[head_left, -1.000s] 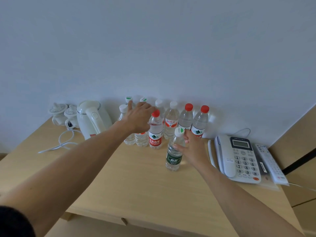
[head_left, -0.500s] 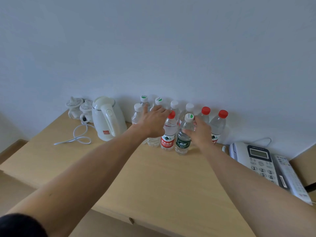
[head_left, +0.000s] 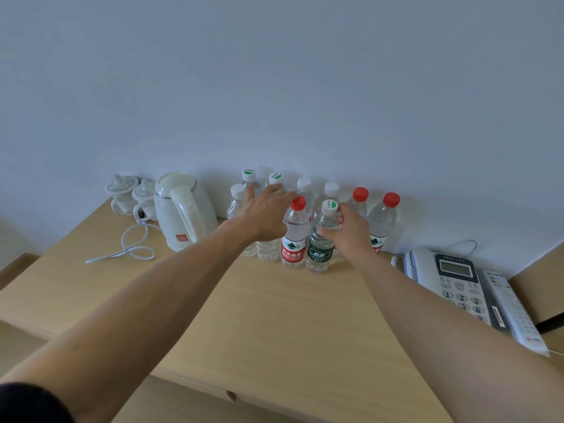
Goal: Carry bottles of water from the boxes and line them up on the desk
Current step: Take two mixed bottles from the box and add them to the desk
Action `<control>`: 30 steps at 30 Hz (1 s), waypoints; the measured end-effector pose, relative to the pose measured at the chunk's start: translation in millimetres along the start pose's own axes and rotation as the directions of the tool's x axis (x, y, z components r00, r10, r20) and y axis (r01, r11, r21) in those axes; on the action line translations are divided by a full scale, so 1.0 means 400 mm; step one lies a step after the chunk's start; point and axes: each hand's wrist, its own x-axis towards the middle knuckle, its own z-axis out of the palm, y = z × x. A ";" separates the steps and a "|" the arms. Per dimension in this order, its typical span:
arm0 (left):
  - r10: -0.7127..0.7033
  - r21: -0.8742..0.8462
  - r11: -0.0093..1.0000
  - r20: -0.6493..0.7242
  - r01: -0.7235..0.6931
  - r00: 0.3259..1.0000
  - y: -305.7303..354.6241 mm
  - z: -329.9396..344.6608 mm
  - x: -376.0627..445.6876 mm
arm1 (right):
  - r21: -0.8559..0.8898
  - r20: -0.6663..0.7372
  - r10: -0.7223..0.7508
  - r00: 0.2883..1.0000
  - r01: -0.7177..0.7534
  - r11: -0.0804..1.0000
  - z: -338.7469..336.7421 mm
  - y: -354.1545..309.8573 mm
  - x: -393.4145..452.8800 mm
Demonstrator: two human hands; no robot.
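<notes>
Several water bottles stand in two rows at the back of the wooden desk [head_left: 274, 315], against the wall. My right hand [head_left: 351, 233] grips the neck of a green-label bottle [head_left: 319, 254], which stands upright on the desk in the front row, right beside a red-label, red-capped bottle [head_left: 293, 239]. My left hand [head_left: 265, 215] lies over the top of a clear bottle [head_left: 265, 250] left of it. Its fingers stretch out towards the caps of the back row. Two red-capped bottles [head_left: 383, 215] stand at the right end of the back row.
A white kettle [head_left: 183, 209] with a looped cord [head_left: 131, 245] and two lidded cups [head_left: 128, 190] stand left of the bottles. A desk phone [head_left: 448, 279] and a remote [head_left: 512, 309] lie at the right. The desk's front edge is near me.
My right hand moved the green-label bottle from the middle of the desk back into the front row, beside the red-label bottle. My left hand stayed on the bottles.
</notes>
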 end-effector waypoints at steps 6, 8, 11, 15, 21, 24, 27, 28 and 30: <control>-0.009 0.004 1.000 -0.010 0.009 1.000 -0.007 -0.007 -0.003 | 0.007 0.028 0.015 1.000 -0.015 1.000 -0.006 -0.003 -0.003; -0.020 -0.007 1.000 -0.034 0.020 0.999 -0.020 -0.010 -0.002 | -0.005 0.036 0.020 0.999 -0.019 1.000 -0.013 -0.003 -0.003; -0.053 -0.019 0.998 -0.074 0.052 0.996 -0.045 -0.021 0.006 | -0.055 0.036 -0.005 0.999 0.007 0.998 -0.027 0.001 -0.001; -0.095 -0.017 0.995 -0.094 0.094 0.991 -0.073 -0.047 0.022 | -0.110 0.027 -0.012 1.000 0.015 0.994 -0.058 -0.003 0.009; -0.116 0.045 0.991 -0.144 0.124 0.983 -0.056 -0.102 0.063 | -0.191 0.012 -0.033 0.999 0.034 0.981 -0.133 -0.028 0.033; -0.093 0.090 0.990 -0.159 0.108 0.983 -0.016 -0.130 0.092 | -0.220 -0.023 -0.030 0.999 0.024 0.975 -0.173 -0.034 0.042; -0.050 0.109 0.992 -0.161 0.068 0.986 0.044 -0.150 0.125 | -0.249 -0.056 -0.043 0.997 0.028 0.968 -0.217 -0.027 0.045; -0.030 0.116 0.992 -0.161 0.049 0.987 0.067 -0.155 0.135 | -0.267 -0.062 -0.048 0.997 0.030 0.963 -0.232 -0.022 0.044; 0.006 0.124 0.992 -0.154 0.013 0.988 0.114 -0.161 0.155 | -0.291 -0.078 -0.041 0.996 0.017 0.957 -0.263 -0.010 0.042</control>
